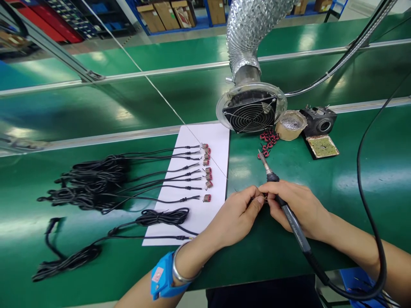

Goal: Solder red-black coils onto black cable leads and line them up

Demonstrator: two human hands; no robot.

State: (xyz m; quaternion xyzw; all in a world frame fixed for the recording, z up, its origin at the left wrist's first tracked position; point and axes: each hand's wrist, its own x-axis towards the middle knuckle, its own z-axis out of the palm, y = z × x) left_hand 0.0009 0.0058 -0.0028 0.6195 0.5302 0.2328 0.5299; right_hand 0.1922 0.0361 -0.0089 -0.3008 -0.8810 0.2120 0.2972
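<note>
My right hand (297, 205) grips a black soldering iron (282, 201), its tip pointing up and away toward the fan. My left hand (236, 216) is pinched, fingertips meeting those of the right hand over a small red and black part (265, 196) that is mostly hidden. A blue wrist strap (163, 276) and a metal bangle sit on my left wrist. To the left, a white sheet (199, 214) carries several small pink-ended motors (207, 198) joined to black cables (96, 179).
A fume extractor fan (252, 112) on a silver duct stands behind the hands. Beside it lie a pile of red-black wires (268, 141), a tape roll (291, 124), a black iron stand (319, 120) and a sponge tray (323, 146). The iron's cord (369, 205) loops at the right.
</note>
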